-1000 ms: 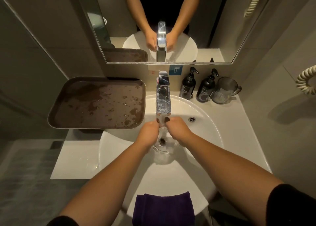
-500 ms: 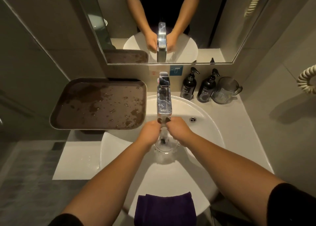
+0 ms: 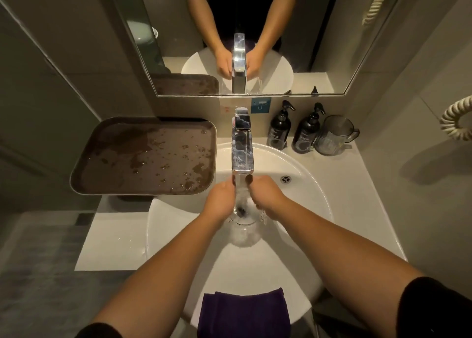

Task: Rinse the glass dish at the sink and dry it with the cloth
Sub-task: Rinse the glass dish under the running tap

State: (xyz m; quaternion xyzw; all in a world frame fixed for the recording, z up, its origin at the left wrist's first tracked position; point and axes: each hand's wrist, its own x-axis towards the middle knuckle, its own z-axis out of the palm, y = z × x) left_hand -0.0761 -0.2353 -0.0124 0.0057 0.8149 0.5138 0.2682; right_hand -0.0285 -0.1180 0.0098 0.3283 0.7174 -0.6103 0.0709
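Centrally, the white sink (image 3: 293,197) basin leaves open room on all sides of the hands; the wet brown tray (image 3: 143,156) overhangs its left rim. A purple cloth (image 3: 244,312) drapes the near edge. The glass dish (image 3: 245,216) sits under the tap (image 3: 242,148) stream, mouth upward (long axis unclear). Left hand (image 3: 221,199) and right hand (image 3: 268,197) grip its sides, fingers curled.

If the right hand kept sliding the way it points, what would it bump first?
Probably the left hand. The right hand points leftward across the glass dish it holds under the water, though depth is unclear.
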